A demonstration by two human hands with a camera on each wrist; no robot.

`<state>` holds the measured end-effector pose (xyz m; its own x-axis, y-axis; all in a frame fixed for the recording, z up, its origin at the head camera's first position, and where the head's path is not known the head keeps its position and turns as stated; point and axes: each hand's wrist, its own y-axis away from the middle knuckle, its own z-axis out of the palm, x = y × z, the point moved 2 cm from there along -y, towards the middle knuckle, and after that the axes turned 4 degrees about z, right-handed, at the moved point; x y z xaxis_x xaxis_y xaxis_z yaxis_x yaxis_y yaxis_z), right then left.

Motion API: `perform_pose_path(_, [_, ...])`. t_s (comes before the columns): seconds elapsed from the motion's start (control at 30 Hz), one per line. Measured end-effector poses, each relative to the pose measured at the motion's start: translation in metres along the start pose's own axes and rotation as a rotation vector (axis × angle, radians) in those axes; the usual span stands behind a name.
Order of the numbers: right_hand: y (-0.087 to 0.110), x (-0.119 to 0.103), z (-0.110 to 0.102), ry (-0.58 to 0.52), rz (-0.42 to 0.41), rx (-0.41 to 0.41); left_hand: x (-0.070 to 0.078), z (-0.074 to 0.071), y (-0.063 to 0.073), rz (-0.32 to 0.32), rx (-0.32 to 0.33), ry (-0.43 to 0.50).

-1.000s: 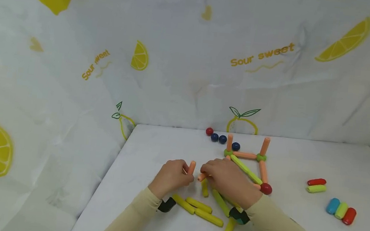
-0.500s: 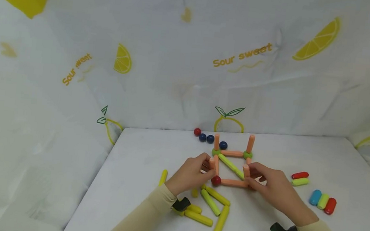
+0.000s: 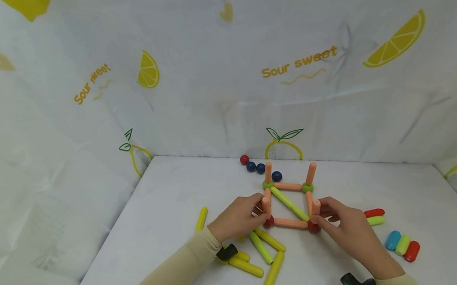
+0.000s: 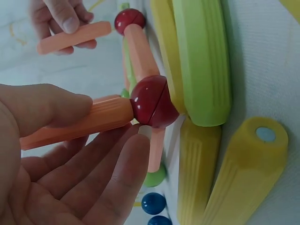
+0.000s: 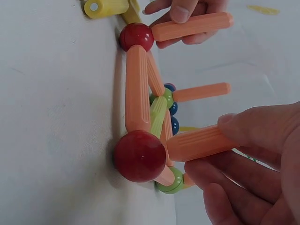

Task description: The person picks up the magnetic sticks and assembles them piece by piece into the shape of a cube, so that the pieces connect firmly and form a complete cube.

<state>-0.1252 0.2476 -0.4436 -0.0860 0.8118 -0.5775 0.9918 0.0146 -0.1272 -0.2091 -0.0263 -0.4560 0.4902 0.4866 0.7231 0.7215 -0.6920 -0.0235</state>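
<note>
An orange-and-green square frame of magnetic rods lies on the table, with green balls at its far corners and red balls at the near ones. Orange rods stand upright on both green balls, and a light green rod crosses diagonally. My left hand pinches an orange magnetic rod between thumb and fingers, its end against the near left red ball. In my right hand is another orange magnetic rod, its lower end right at the near right red ball.
Several yellow rods and a light green rod lie in front of the frame. Behind it are blue balls and a loose red ball. Short coloured pieces lie at the right.
My hands, close together left of the frame a second ago, have parted and carried their orange rods to its two near corners. The head view has shifted too.
</note>
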Motion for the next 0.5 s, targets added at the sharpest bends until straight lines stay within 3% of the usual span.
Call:
perform_pose_path(0.27, [-0.004,0.005,0.004,-0.009,0.020,-0.051,0.003,0.004,-0.001,0.035,0.002,-0.096])
perform_pose_path(0.5, [-0.006,0.012,0.013,0.000,0.045,-0.086,0.003,0.005,-0.001,0.026,0.010,-0.110])
